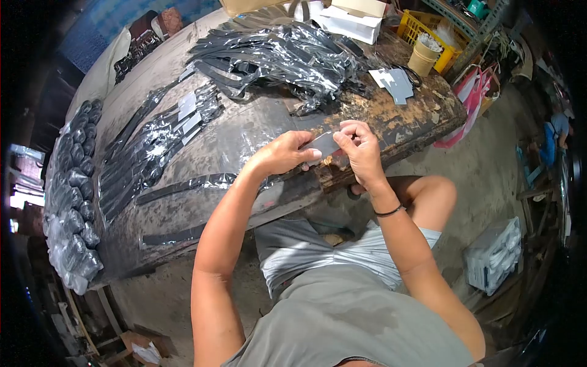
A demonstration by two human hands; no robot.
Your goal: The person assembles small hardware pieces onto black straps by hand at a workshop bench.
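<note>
Between my two hands is a small grey card, raised just over the table's near edge. My left hand grips its left side between thumb and fingers. The fingertips of my right hand pinch the opposite side near the top corner. Similar grey cards lie in a loose stack on the worn wood beyond my right hand. Black strips in clear plastic sleeves lie on the table to the left of my left hand. What is printed on the card cannot be read.
A big heap of plastic-wrapped black strips covers the table's far part. More wrapped strips lie left, beside rolled bundles along the edge. A white box, tan cup and yellow crate stand far right.
</note>
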